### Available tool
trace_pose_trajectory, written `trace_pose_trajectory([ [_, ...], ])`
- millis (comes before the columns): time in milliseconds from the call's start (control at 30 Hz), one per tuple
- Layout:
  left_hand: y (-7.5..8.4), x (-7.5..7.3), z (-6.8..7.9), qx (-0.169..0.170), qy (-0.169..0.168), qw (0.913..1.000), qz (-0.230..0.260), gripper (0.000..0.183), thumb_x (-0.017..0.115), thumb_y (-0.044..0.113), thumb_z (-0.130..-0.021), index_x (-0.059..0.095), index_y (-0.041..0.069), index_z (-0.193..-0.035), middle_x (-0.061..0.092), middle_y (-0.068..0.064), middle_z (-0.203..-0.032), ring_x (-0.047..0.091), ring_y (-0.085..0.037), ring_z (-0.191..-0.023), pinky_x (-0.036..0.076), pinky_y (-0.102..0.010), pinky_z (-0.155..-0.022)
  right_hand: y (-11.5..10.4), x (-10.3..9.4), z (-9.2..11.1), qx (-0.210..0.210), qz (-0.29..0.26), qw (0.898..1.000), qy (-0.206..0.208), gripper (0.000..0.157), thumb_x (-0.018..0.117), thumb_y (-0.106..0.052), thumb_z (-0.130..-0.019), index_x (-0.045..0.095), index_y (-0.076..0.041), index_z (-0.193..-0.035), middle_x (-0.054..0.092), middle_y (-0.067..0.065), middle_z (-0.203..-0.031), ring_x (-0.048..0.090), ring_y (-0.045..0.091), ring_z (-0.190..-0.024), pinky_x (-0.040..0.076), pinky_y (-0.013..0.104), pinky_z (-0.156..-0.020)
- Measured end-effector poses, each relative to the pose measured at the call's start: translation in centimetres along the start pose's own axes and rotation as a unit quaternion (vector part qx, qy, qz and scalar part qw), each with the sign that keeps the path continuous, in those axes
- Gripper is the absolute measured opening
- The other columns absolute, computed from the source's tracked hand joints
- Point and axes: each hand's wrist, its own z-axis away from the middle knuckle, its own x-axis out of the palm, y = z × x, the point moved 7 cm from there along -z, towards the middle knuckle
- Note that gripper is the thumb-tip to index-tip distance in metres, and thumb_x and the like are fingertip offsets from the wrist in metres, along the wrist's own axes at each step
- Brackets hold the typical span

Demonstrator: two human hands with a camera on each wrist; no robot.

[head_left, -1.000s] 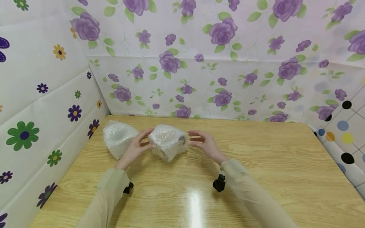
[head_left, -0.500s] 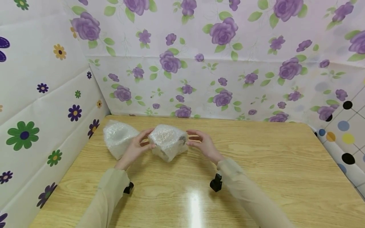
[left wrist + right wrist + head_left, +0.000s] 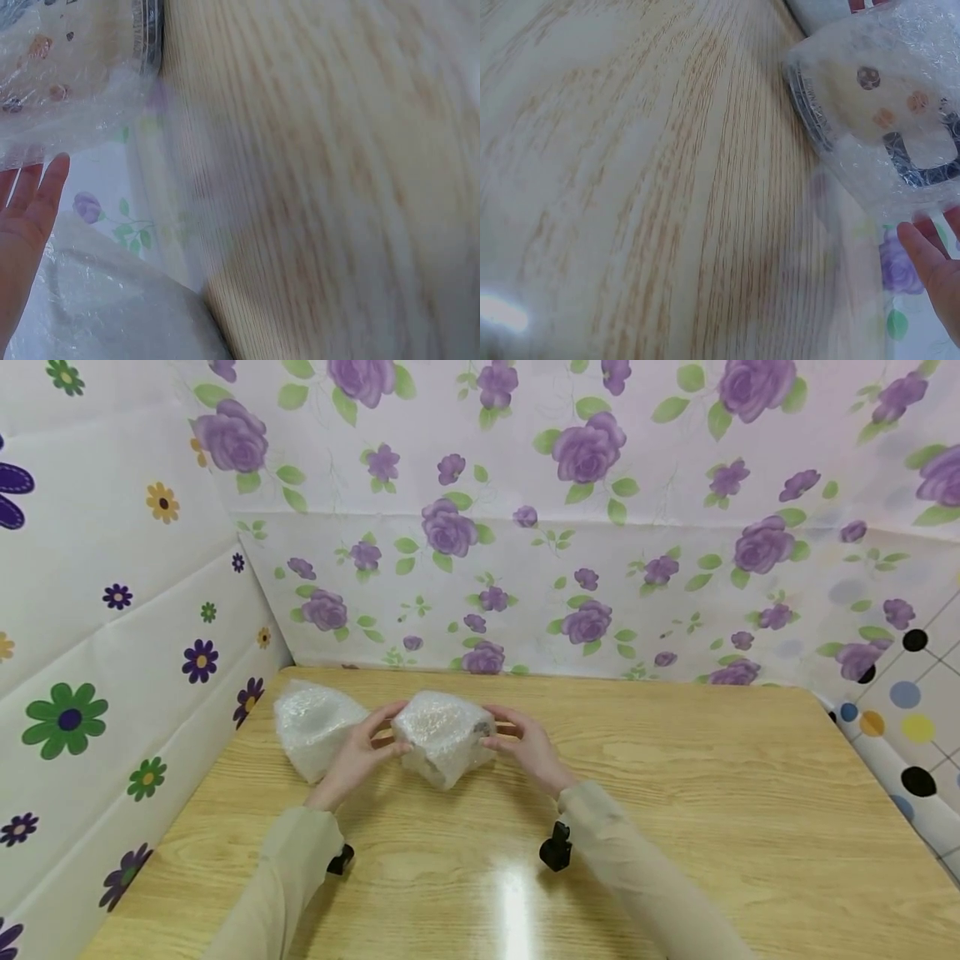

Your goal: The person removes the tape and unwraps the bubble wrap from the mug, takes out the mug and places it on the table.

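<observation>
A bubble-wrapped mug (image 3: 442, 735) lies on the wooden table towards the back. Through the clear wrap, the right wrist view shows its dark handle (image 3: 922, 165), brown spots and a dark band at one end. My left hand (image 3: 362, 752) holds its left side, thumb in front and fingers reaching behind. On the opposite side my right hand (image 3: 528, 750) holds it with thumb at the front edge and fingers round the back. Left of them sits a second bubble-wrapped bundle (image 3: 311, 727), partly behind my left hand; its contents are hidden.
The wooden table (image 3: 712, 793) extends to the right and towards me. A flowered sheet (image 3: 525, 568) hangs along its back edge, and another flowered sheet (image 3: 112, 693) stands along the left side. Black wrist cameras (image 3: 556, 847) hang under the sleeves.
My right hand has moved left, from just beside the mug to its right side. The left hand and both wrapped bundles have stayed in place. The head view has tilted slightly.
</observation>
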Motion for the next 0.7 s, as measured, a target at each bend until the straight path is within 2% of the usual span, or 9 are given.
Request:
trace_pose_trajectory([
  [100,-0.3,-0.1,-0.1,0.0,0.007,1.0,-0.001,0.059,0.064,-0.005,-0.08,0.038,-0.006,-0.132,0.034,-0.021,-0.136,0.035,-0.036,-0.118,0.035,-0.047,-0.093,0.1,0.0,-0.1,-0.002,0.001,1.0,0.011,0.049,0.065,-0.009,-0.083,0.05,-0.009,-0.13,0.05,0.009,-0.121,0.047,0.031,-0.108,0.048,0.041,-0.08],
  [233,-1.5,-0.3,-0.5,0.0,0.012,0.9999,-0.006,0.059,0.065,-0.001,-0.08,0.04,-0.001,-0.133,0.035,-0.017,-0.136,0.037,-0.033,-0.117,0.037,-0.046,-0.092,0.2,-0.1,-0.1,-0.007,0.01,1.0,0.023,0.047,0.066,-0.009,-0.082,0.053,-0.011,-0.127,0.052,0.007,-0.119,0.049,0.03,-0.106,0.048,0.04,-0.079],
  [333,-2.3,-0.4,-0.7,0.008,0.015,0.9997,-0.019,0.059,0.066,0.003,-0.08,0.041,0.003,-0.134,0.037,-0.014,-0.136,0.04,-0.031,-0.114,0.039,-0.046,-0.09,0.2,-0.2,-0.1,-0.01,0.013,1.0,0.025,0.048,0.067,-0.009,-0.081,0.054,-0.012,-0.127,0.053,0.007,-0.119,0.049,0.03,-0.106,0.048,0.04,-0.079],
  [433,-2.4,-0.4,-0.7,0.023,0.018,0.9993,-0.025,0.059,0.067,0.003,-0.08,0.042,0.002,-0.133,0.038,-0.014,-0.135,0.043,-0.031,-0.11,0.041,-0.046,-0.088,-0.7,0.0,0.2,-0.008,0.013,1.0,0.017,0.049,0.066,-0.007,-0.081,0.052,-0.008,-0.128,0.051,0.012,-0.12,0.048,0.033,-0.107,0.046,0.043,-0.082],
  [567,-0.8,-0.1,-0.3,0.013,0.02,0.9995,-0.019,0.058,0.065,-0.003,-0.08,0.041,-0.003,-0.132,0.038,-0.018,-0.134,0.043,-0.033,-0.109,0.04,-0.047,-0.088,-0.7,0.0,0.4,-0.01,0.012,1.0,0.017,0.048,0.066,-0.006,-0.082,0.052,-0.006,-0.128,0.049,0.012,-0.125,0.046,0.034,-0.109,0.046,0.039,-0.083],
  [667,0.5,0.2,-0.2,0.0,0.02,0.9997,-0.015,0.056,0.064,-0.006,-0.08,0.04,-0.007,-0.131,0.037,-0.021,-0.133,0.042,-0.034,-0.109,0.039,-0.048,-0.088,0.0,-0.2,0.1,-0.011,0.013,0.999,0.029,0.047,0.066,-0.008,-0.081,0.055,-0.011,-0.126,0.05,0.006,-0.126,0.047,0.03,-0.109,0.047,0.034,-0.081],
  [700,0.4,0.2,-0.3,0.002,0.021,0.9997,-0.014,0.056,0.064,-0.006,-0.08,0.04,-0.007,-0.131,0.037,-0.021,-0.133,0.042,-0.034,-0.109,0.04,-0.048,-0.088,0.0,-0.2,0.1,-0.011,0.013,0.999,0.031,0.047,0.066,-0.008,-0.08,0.055,-0.011,-0.126,0.05,0.005,-0.126,0.047,0.03,-0.108,0.048,0.034,-0.08],
])
